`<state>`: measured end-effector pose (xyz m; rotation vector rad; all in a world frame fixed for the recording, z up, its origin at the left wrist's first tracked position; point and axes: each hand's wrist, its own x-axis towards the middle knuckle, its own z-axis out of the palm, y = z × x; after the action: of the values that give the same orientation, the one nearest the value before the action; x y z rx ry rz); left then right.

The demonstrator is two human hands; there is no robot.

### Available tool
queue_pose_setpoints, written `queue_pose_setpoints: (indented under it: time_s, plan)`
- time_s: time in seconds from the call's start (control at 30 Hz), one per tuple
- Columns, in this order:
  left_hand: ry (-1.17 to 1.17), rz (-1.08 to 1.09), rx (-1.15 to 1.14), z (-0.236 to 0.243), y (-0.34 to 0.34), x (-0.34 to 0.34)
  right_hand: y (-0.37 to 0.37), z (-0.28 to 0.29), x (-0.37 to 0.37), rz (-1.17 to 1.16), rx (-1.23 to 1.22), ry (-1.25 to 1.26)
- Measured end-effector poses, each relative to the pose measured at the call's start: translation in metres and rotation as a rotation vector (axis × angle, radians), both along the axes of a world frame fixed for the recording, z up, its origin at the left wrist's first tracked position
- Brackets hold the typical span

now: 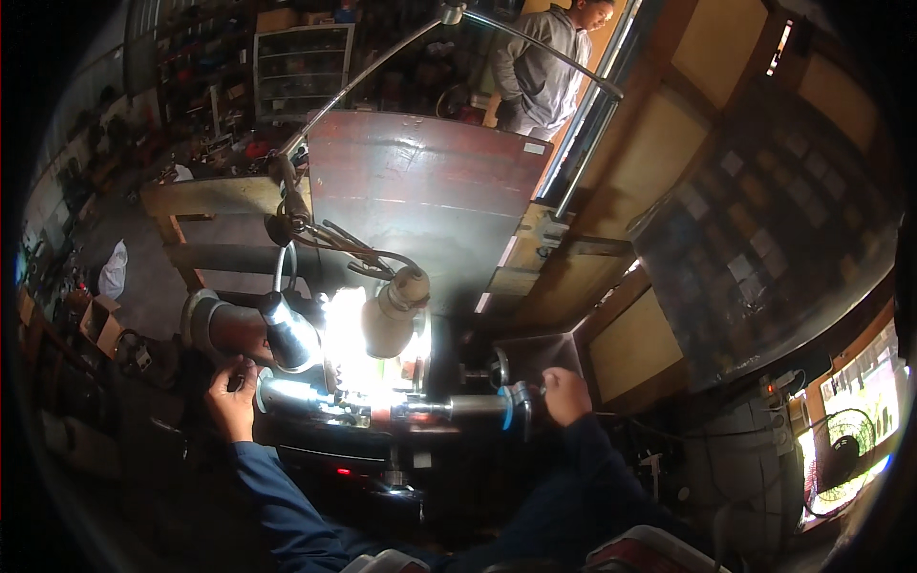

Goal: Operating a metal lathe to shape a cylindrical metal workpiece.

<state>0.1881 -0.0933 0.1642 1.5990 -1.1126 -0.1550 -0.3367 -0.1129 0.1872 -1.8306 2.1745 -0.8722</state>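
Observation:
A small lathe-like machine [449, 409] with a shiny metal bar and a blue ring lies across the space between my hands. My left hand [232, 401] is at its left end, beside a bright metal cylinder [289, 394]. Thumb and fingers there are curled together in a pinch; whatever they hold is too small to make out. At the right end, my right hand [566, 395] is closed like a fist, close by a round metal handwheel [522, 409]. Its fingers hide what is inside the grip. Strong glare washes out the machine's middle.
Two lamps, one silver [291, 334] and one beige [390, 315], hang low over the machine on jointed arms. Behind them stands a large metal sheet [411, 191]. A person [544, 72] stands beyond it. At right are a dark board [774, 220] and a fan [845, 460].

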Motion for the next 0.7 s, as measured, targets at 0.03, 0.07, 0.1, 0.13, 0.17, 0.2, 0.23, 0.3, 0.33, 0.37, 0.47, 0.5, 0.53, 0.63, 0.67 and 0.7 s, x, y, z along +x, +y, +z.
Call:
queue_pose_setpoints:
  time_s: [0.03, 0.07, 0.1, 0.13, 0.17, 0.2, 0.23, 0.3, 0.33, 0.37, 0.47, 0.5, 0.53, 0.63, 0.67, 0.7]
  plan:
    - [0.014, 0.003, 0.012, 0.002, -0.002, -0.002, -0.009, -0.001, -0.005, 0.023, 0.101, 0.033]
    - [0.027, 0.019, 0.034, 0.003, 0.002, -0.001, -0.014, -0.003, -0.006, 0.060, 0.212, 0.066]
    - [0.035, 0.016, 0.032, 0.002, 0.001, -0.001, -0.013, 0.002, -0.002, 0.045, 0.207, 0.062]
    - [0.016, 0.011, 0.024, 0.000, -0.001, 0.001, -0.011, 0.005, 0.000, 0.042, 0.206, 0.070]
    - [-0.002, 0.008, 0.019, -0.002, -0.003, 0.003, -0.008, 0.006, 0.003, 0.010, 0.161, 0.057]
    - [0.006, 0.010, 0.019, -0.004, -0.003, 0.004, -0.004, 0.005, 0.006, -0.019, 0.115, 0.043]
    - [0.002, 0.014, 0.024, -0.005, -0.003, 0.007, 0.001, 0.002, 0.009, -0.040, 0.037, 0.018]
    - [-0.006, 0.015, 0.018, -0.001, 0.001, 0.008, 0.015, -0.010, 0.015, -0.045, -0.170, -0.004]
    - [0.002, 0.018, 0.018, 0.002, 0.001, 0.004, 0.024, -0.011, 0.020, -0.054, -0.275, -0.038]
    - [0.015, 0.031, 0.044, 0.007, 0.000, -0.002, 0.032, -0.013, 0.020, -0.048, -0.277, -0.031]
    - [0.020, 0.024, 0.014, 0.006, -0.003, -0.001, 0.022, -0.008, 0.020, -0.047, -0.331, -0.061]
    - [0.019, 0.031, 0.011, 0.004, -0.002, -0.001, 0.022, -0.004, 0.016, -0.023, -0.199, -0.035]
    - [0.018, 0.036, 0.008, 0.002, -0.001, -0.001, 0.019, 0.001, 0.012, 0.001, -0.069, -0.008]
    - [0.035, 0.047, 0.015, 0.002, 0.000, 0.001, -0.006, -0.001, -0.004, 0.065, 0.104, 0.032]
    - [0.035, 0.045, 0.004, 0.002, -0.001, 0.000, -0.014, -0.005, -0.011, 0.114, 0.179, 0.055]
    - [0.020, 0.043, -0.005, 0.001, -0.001, 0.001, -0.019, -0.009, -0.016, 0.129, 0.203, 0.057]
